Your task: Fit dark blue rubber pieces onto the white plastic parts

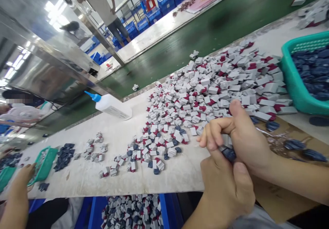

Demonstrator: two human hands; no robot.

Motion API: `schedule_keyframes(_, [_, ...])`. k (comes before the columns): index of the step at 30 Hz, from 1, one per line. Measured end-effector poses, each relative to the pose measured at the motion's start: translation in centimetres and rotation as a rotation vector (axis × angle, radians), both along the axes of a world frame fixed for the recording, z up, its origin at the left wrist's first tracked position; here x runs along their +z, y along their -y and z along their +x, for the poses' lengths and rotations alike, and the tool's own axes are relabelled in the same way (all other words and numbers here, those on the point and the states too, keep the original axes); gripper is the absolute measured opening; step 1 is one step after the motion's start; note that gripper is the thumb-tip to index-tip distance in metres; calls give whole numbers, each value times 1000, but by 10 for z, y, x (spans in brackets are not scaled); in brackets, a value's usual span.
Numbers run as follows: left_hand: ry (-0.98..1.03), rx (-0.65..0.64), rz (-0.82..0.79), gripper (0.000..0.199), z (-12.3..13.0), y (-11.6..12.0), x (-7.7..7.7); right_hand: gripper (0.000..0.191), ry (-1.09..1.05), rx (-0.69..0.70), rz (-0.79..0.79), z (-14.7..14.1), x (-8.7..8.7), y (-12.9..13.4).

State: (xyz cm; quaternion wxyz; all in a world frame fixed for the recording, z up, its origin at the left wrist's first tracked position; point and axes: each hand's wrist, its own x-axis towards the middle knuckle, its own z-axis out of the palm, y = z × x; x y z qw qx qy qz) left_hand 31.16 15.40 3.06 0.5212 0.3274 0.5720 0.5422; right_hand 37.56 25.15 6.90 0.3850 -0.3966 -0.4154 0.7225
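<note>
My left hand (224, 184) and my right hand (248, 140) meet over the right part of the table. Between them sits a small plastic piece (228, 150), grey on top with a dark blue part below. Curled fingers of both hands close around it and hide much of its shape. My right thumb points up, away from the piece. Just beyond my hands spreads a large heap of grey and dark red plastic pieces (213, 92). Several pieces with dark blue parts (156, 170) lie at its near left end.
A green basket (294, 81) of dark blue parts stands at right. A white glue bottle (114, 107) with blue nozzle lies left of the heap. Below the table edge is a filled blue crate (96, 210). At far left, a co-worker's hand (25, 174) touches another green basket (46, 167).
</note>
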Motion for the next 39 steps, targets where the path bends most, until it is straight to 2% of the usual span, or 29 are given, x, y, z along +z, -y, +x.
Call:
schedule_keyframes(2, [-221, -97, 68, 52, -9, -5, 7, 82, -16, -24, -62, -8, 3, -8])
schedule_keyframes(4, [-335, -52, 138, 52, -16, -13, 12, 79, -17, -42, -87, -17, 4, -11])
schedule_keyframes(6, [-321, 104, 171, 55, -21, -24, 12, 77, 28, -53, -21, -31, 3, -6])
schedule_keyframes(9, [-256, 372, 188, 64, -35, -36, 2, 74, 92, -71, 108, -57, 3, 8])
schedule_keyframes(11, [-156, 545, 191, 74, -54, -39, -3, 69, 83, 7, 187, -80, 6, 5])
schedule_keyframes(13, [-35, 661, 186, 81, -78, -36, -1, 68, 153, 139, 365, -110, 13, -18])
schedule_keyframes(15, [49, 764, 185, 80, -104, -30, 6, 62, 364, 211, 619, -150, 23, -62])
schedule_keyframes(18, [141, 968, 208, 73, -136, -23, 15, 38, 627, 246, 750, -223, 32, -141])
schedule_keyframes(20, [227, 1050, 222, 71, -150, -21, 16, 28, 805, 328, 821, -273, 29, -180])
schedule_keyframes(22, [336, 1042, 225, 70, -157, -22, 11, 31, 935, 403, 909, -316, 18, -199])
schedule_keyframes(25, [461, 965, 219, 71, -162, -25, 1, 32, 1077, 527, 998, -354, -3, -200])
schedule_keyframes(29, [490, 868, 242, 76, -163, -27, -1, 29, 1197, 599, 1123, -363, -23, -194])
schedule_keyframes(32, [550, 816, 273, 71, -165, -24, 4, 28, 1270, 582, 1234, -350, -24, -198])
schedule_keyframes(36, [770, 698, 316, 51, -169, -21, 12, 29, 1348, 527, 1351, -316, -16, -204])
schedule_keyframes(39, [951, 550, 327, 37, -172, -18, 15, 45, 1368, 542, 1390, -277, -8, -199])
